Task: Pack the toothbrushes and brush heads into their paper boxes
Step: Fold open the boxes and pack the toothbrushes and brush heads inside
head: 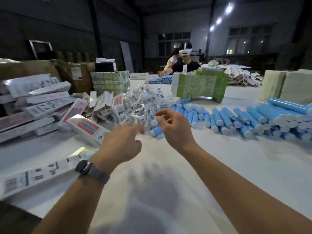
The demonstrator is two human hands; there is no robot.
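A: What lies at your far left?

B: At nine o'clock, the stacked paper boxes (38,100); one long box (33,176) lies flat at eight o'clock, beside your left forearm, and an orange-panelled box (87,129) sits tilted just beyond your left hand.

A: And your left hand?

B: Your left hand (121,146), a watch (83,168) on its wrist, hovers at eleven o'clock over the white table (219,157). Its fingers are loosely curled. The fingertips are blurred, so whether they touch anything cannot be told.

A: What is straight ahead?

B: At twelve o'clock, a heap of brush heads in clear wrappers (143,102).

A: The right hand?

B: Your right hand (175,127), at one o'clock, is half open with fingers bent. A blue toothbrush handle (156,130) lies just beside it; the view does not settle whether it is held.

A: Farther right?

B: From one to three o'clock, blue toothbrush handles (253,119) piled on the table. Green box stacks (199,86) stand behind them.
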